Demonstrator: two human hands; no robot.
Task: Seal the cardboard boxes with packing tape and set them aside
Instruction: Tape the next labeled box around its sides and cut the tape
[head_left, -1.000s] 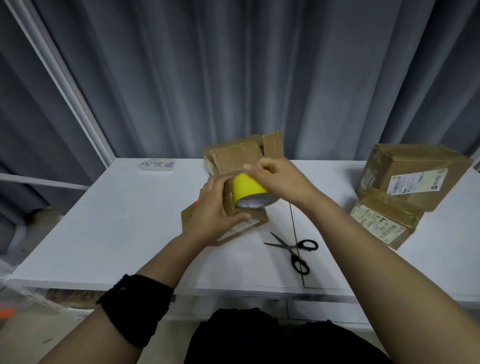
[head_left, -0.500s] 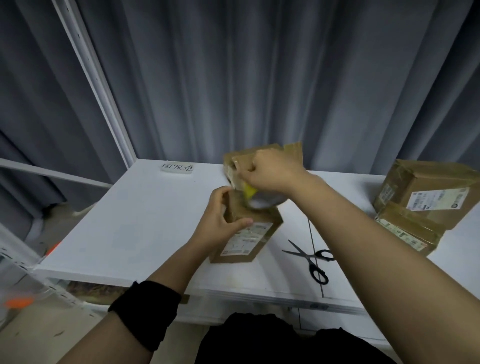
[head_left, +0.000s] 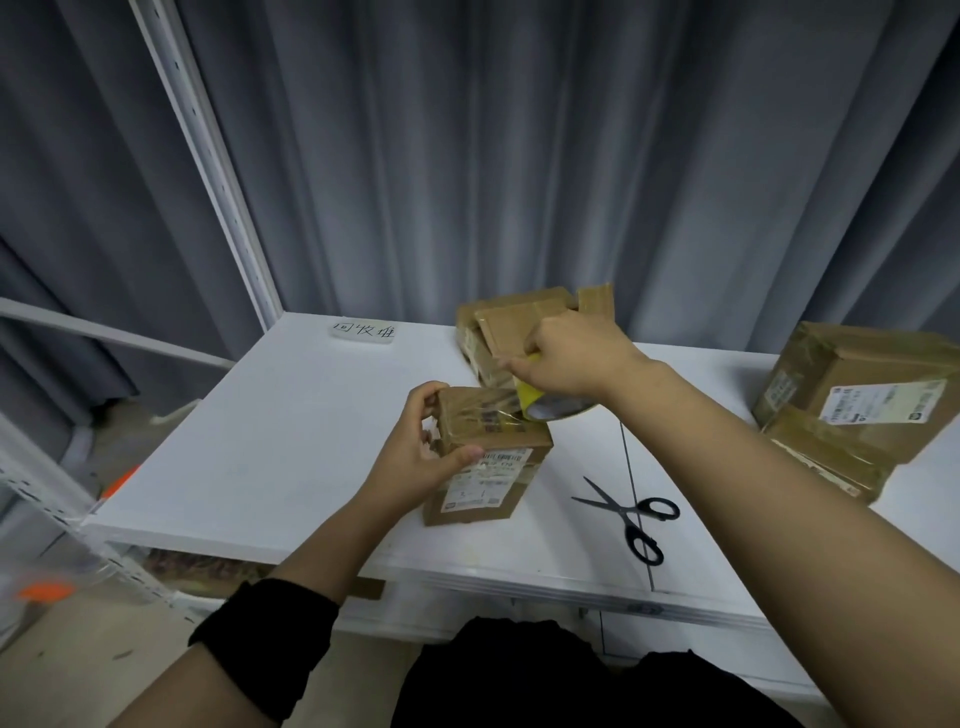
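Note:
A small cardboard box (head_left: 493, 457) with a white shipping label stands on the white table (head_left: 291, 426). My left hand (head_left: 421, 452) grips its left end, thumb on the near top edge. My right hand (head_left: 566, 358) holds a yellow roll of packing tape (head_left: 545, 405) just past the box's far right corner. A clear strip of tape stretches from the roll across the box top.
Black scissors (head_left: 631, 514) lie open on the table right of the box. A flatter cardboard box (head_left: 511, 322) sits behind by the curtain. Two stacked boxes (head_left: 852, 400) rest at the far right. A handwritten label (head_left: 363, 330) lies at the back left.
My right hand has drawn the tape roll rightward off the box, laying tape over the top. The view has shifted left and closer.

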